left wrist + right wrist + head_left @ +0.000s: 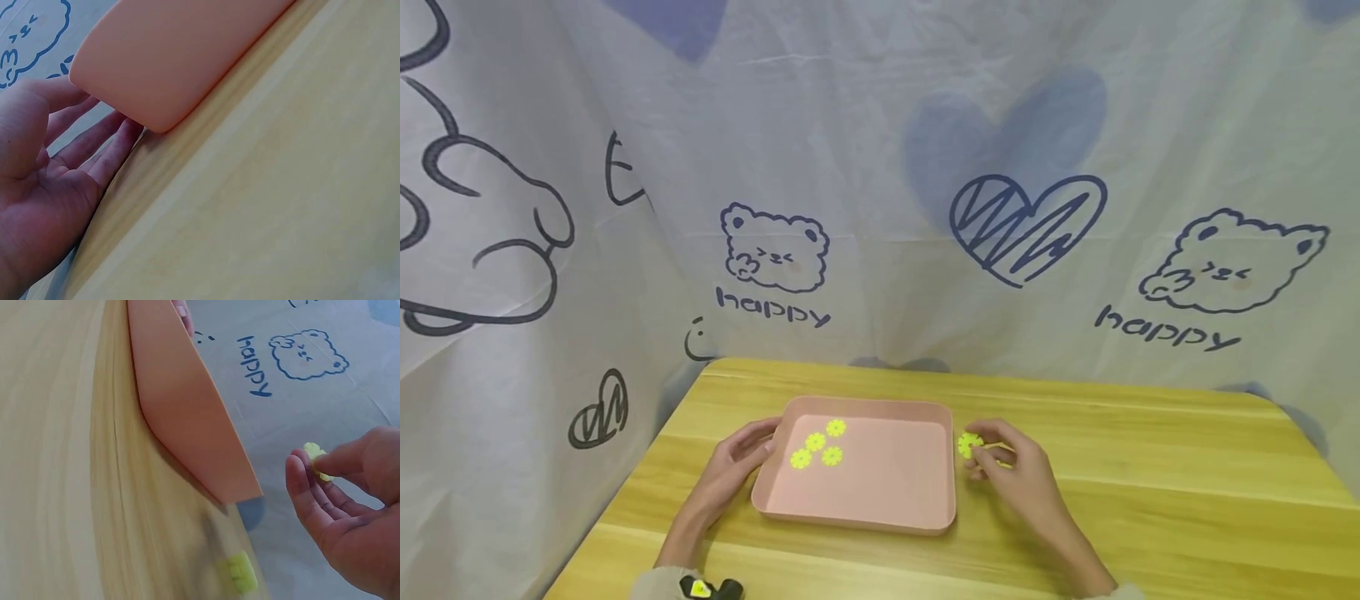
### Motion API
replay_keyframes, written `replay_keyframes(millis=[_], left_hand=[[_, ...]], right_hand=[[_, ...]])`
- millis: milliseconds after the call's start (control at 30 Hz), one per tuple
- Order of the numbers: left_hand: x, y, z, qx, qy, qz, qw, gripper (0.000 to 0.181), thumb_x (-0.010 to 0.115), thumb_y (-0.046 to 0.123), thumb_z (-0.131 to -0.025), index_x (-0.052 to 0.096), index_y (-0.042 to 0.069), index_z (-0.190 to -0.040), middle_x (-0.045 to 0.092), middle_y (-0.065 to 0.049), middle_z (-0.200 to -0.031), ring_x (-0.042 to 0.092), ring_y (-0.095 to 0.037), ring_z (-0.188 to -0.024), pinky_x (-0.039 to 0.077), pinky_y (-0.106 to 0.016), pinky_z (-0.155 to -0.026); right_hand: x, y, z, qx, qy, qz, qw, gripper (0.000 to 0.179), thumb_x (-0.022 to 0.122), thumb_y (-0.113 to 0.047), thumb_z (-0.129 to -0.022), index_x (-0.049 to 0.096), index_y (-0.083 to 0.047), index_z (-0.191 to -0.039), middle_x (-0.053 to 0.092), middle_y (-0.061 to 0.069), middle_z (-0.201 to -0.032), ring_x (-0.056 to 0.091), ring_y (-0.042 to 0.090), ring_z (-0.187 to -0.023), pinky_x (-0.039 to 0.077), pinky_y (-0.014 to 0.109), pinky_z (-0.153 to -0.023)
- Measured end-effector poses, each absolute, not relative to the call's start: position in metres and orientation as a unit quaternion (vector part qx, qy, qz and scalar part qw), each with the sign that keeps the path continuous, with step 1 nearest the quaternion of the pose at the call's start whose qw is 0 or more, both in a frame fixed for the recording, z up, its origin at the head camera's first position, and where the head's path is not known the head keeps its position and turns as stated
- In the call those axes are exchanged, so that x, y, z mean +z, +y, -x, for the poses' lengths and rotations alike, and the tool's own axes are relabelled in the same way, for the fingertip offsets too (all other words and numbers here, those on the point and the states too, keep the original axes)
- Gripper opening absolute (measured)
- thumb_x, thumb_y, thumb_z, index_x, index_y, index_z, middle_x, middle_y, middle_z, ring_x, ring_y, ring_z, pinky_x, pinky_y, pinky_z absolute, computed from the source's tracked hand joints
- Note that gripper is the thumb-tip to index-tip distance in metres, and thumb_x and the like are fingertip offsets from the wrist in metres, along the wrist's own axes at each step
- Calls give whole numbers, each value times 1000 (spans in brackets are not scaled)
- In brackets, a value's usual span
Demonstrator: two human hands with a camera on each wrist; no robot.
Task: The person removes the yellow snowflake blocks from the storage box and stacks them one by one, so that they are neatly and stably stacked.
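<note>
Right hand (1007, 471) pinches 1 yellow flower piece (968, 444) just right of the pink tray (865, 512); 4 pieces lie inside. Right wrist view alone shows another piece (240, 573) on the table (1150, 500). Left hand (737, 454), fingers relaxed, touches the tray's left wall.

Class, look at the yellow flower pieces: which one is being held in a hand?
The yellow flower piece pinched by the right hand, just right of the pink tray; four others lie inside the tray.

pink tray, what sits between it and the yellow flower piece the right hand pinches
Only the tray's right rim and bare wooden table; head view shows the flower piece just outside it.
</note>
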State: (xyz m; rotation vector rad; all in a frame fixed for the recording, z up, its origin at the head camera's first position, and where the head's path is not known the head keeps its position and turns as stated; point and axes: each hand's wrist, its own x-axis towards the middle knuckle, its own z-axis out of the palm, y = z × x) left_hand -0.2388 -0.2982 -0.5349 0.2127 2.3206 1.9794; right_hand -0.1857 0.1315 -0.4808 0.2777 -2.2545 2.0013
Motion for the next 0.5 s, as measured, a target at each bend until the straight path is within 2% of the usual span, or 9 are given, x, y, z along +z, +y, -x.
replay_keyframes(millis=[133, 300, 500], left_hand=[[-535, -295, 242, 650, 756, -68, 42, 48, 64, 20, -104, 51, 5, -148, 51, -15, -152, 48, -31, -140, 47, -18, -103], [-538, -288, 249, 648, 755, -83, 54, 50, 64, 23, -104, 51, 6, -149, 50, -15, -152, 49, -29, -139, 48, -21, -104], [-536, -297, 239, 652, 753, -76, 43, 50, 64, 21, -104, 50, 4, -149, 50, -16, -153, 51, -23, -137, 47, -19, -103]], right_hand=[[-478, 145, 183, 646, -756, -88, 54, 38, 60, 17, -90, 64, 8, -127, 62, 25, -123, 74, 27, -90, 64, 40, -76], [-476, 165, 181, 604, -788, -83, 86, 41, 69, 16, -87, 65, 5, -127, 65, 24, -125, 72, 14, -89, 64, 35, -75], [-476, 176, 185, 542, -828, -92, 108, 42, 74, 12, -86, 67, 1, -126, 70, 18, -122, 68, 19, -98, 61, 25, -80]])
